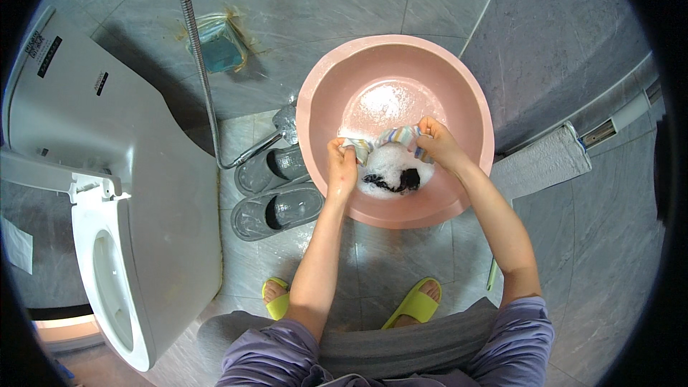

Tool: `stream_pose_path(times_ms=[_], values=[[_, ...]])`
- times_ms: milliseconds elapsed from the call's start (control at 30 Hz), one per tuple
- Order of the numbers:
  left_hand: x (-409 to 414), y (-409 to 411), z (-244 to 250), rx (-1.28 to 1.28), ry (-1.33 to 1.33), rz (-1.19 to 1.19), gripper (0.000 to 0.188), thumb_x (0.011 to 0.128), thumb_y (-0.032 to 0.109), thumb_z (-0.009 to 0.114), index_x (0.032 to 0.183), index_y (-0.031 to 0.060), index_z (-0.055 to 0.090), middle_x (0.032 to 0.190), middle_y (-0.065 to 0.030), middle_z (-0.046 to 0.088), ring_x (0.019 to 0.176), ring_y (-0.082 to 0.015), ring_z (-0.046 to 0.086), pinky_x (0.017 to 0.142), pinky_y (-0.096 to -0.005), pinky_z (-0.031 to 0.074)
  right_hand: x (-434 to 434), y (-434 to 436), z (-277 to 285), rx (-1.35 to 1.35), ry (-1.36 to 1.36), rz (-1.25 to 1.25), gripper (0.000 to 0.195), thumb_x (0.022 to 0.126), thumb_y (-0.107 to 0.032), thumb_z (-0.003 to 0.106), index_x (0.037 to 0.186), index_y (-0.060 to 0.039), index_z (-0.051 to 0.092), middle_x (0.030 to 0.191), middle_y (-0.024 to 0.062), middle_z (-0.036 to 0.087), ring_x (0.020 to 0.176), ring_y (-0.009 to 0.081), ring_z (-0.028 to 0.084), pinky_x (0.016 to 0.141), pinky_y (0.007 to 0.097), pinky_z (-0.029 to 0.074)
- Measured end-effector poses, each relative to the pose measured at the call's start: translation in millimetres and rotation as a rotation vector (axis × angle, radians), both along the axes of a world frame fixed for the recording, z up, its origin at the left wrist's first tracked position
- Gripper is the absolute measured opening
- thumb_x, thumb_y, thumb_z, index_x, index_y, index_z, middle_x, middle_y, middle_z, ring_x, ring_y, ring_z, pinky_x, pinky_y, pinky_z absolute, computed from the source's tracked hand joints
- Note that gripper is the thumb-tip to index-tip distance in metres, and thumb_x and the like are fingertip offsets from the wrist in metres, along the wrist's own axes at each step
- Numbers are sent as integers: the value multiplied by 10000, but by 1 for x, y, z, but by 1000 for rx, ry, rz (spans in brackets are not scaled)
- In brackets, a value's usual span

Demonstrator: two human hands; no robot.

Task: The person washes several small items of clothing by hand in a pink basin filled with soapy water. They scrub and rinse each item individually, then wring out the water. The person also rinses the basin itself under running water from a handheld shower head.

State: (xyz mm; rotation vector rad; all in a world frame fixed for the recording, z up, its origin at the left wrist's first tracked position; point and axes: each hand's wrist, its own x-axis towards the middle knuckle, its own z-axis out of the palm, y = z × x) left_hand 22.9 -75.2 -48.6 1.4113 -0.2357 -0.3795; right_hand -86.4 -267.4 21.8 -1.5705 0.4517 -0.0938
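A striped, multicoloured cloth (398,136) is stretched between my two hands, over the inside of a round pink plastic basin (475,97). My left hand (342,165) grips its left end near the basin's left wall. Its right end is pinched in my right hand (439,144). Just below the cloth, white suds (388,158) lie on the basin's bottom, with a black cloth (409,179) partly covered by them. Whether the striped cloth's middle touches the suds, I cannot tell.
Grey slippers (277,212) and a shower head (287,122) on a metal hose (189,16) lie left of the basin. A white toilet (161,215) stands farther left. A grey-white mat or cloth (543,164) is at the right. My feet wear yellow-green slides (422,303).
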Motion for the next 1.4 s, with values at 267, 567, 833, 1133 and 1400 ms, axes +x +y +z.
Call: stream_pose_path(times_ms=[267,567,833,1133,1400], values=[[0,1,8,-97,-21,-130,106,868,67,527,890,67,424,734,6,519,620,-33,442,528,-193,351,13,24,37,278,-2,-25,152,813,-60,530,960,-72,564,875,35,556,628,90,510,523,233,435],[-18,-2,62,36,-359,-111,122,790,35,602,863,46,505,761,-26,545,699,-125,516,640,-248,413,15,57,25,-607,-186,59,171,764,-100,612,893,6,578,823,85,539,706,184,528,621,278,420],[-32,-4,80,108,-913,-79,80,758,-14,578,833,5,557,913,-127,551,733,-224,573,672,-341,461,20,56,20,-412,-218,-64,92,837,-51,512,896,-6,566,774,45,559,662,97,513,589,243,418],[-28,2,71,149,-223,-224,138,866,34,515,984,-17,566,723,-39,563,544,-64,509,493,-198,409,12,49,31,-179,-89,200,83,866,-89,505,900,-36,558,792,-7,506,712,49,463,609,220,398],[-14,9,78,222,-268,-455,50,820,57,577,854,31,551,663,22,505,590,-47,456,545,-190,384,8,30,21,-486,-138,408,91,861,-101,514,900,-31,557,855,25,520,784,102,492,688,252,406]])
